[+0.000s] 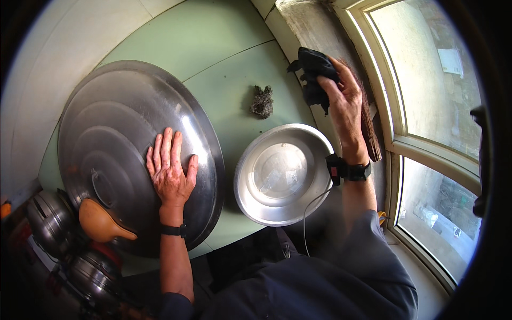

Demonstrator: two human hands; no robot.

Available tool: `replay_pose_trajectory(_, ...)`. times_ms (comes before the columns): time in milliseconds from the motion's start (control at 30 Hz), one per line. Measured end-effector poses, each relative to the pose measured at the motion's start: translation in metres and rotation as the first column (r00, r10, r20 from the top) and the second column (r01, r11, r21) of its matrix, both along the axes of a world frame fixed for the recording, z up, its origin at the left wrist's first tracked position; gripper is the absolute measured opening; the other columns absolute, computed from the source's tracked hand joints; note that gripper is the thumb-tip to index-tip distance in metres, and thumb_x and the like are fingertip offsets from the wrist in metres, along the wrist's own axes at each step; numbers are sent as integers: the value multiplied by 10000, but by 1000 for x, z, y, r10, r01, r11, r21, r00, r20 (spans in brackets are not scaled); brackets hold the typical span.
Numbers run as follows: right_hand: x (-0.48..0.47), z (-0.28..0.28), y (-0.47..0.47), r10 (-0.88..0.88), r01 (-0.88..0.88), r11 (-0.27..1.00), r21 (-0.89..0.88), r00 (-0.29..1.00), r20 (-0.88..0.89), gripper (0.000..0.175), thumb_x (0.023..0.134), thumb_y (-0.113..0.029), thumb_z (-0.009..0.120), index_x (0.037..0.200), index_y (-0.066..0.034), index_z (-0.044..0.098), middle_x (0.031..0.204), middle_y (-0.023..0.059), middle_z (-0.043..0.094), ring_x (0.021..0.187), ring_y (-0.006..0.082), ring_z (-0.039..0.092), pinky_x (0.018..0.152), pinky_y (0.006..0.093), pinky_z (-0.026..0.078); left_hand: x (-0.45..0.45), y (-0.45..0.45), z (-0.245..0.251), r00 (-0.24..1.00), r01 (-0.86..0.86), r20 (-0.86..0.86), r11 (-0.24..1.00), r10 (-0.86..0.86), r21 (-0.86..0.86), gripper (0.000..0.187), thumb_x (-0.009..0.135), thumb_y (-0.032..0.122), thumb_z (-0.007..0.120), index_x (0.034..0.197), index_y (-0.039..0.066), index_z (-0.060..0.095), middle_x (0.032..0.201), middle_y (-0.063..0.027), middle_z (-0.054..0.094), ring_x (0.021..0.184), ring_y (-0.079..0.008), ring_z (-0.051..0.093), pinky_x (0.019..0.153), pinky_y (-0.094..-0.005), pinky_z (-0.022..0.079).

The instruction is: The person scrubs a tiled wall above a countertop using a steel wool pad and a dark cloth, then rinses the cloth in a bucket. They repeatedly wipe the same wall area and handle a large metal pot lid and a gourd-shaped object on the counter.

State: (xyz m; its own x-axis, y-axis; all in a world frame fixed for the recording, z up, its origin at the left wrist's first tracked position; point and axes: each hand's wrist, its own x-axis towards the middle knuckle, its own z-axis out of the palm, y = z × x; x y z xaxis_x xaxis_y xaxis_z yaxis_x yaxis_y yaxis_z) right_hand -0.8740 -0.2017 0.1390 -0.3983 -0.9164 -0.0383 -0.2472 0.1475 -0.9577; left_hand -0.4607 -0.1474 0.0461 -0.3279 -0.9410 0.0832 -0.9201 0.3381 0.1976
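My left hand [172, 172] rests palm down on a large domed metal lid [132, 116], its fingers stretched out and the thumb apart. In my right hand [344, 92] is a crumpled black cloth [318, 70], held up at the window side, over or near the sill. Below that hand a round metal basin [280, 168] stands on the green tiled surface [216, 68]; it holds what looks like shallow clear water. A grey scouring pad [262, 102] lies between the lid and the window side. Fingers of the right hand are partly hidden by the cloth.
An orange gourd-shaped ladle [102, 220] lies against the lid's lower left. Metal pots [50, 220] crowd the left corner. A rough piece of wood [370, 132] leans along the sill beside the window frame [434, 158]. A thin cable [306, 224] hangs from my right wrist across the basin's edge.
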Motion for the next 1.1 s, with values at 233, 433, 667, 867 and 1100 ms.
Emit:
replay_pose_trajectory(233,105,-9,33,385,-454,878,148,856,345,551,998,-53,805,1514,18,625,1216,132,796,1104,159,747,978,315,609,7,-4,16,958,61,-283,995,-35,81,1015,964,623,767,1744,82,406,1758,-150,494,1648,-384,397,1375,-577,219)
replay_pose_trajectory(433,153,-7,64,762,-788,615,-16,589,270,561,1078,-264,767,1547,9,626,1263,167,772,1048,266,756,918,364,597,-26,48,48,215,253,-827,788,520,561,936,943,102,897,1719,12,379,1542,-131,605,1309,-199,644,1098,-322,557)
replay_pose_trajectory(667,33,-112,-50,338,-142,940,310,278,-899,168,1068,-131,576,1099,-17,696,932,235,804,833,445,803,736,527,657,-31,121,67,133,41,-771,773,623,633,650,929,-26,779,1543,-18,564,1269,-88,725,1132,-159,713,1050,-322,581)
replay_pose_trajectory(867,-23,-178,-84,530,-64,848,526,104,-842,203,1061,-127,608,1157,-17,749,1067,241,832,1006,422,838,878,509,693,-23,173,70,81,-2,-679,681,730,732,660,919,-31,778,1544,-13,569,1271,-84,724,1122,-140,711,1050,-308,577)
replay_pose_trajectory(1100,-6,-141,-71,540,6,833,553,207,-816,214,1055,-121,596,1158,-31,760,1114,216,832,1112,449,809,933,535,673,-10,198,74,62,-33,-696,698,716,715,660,930,-13,783,1552,-20,561,1288,-87,706,1126,-149,700,1037,-305,579)
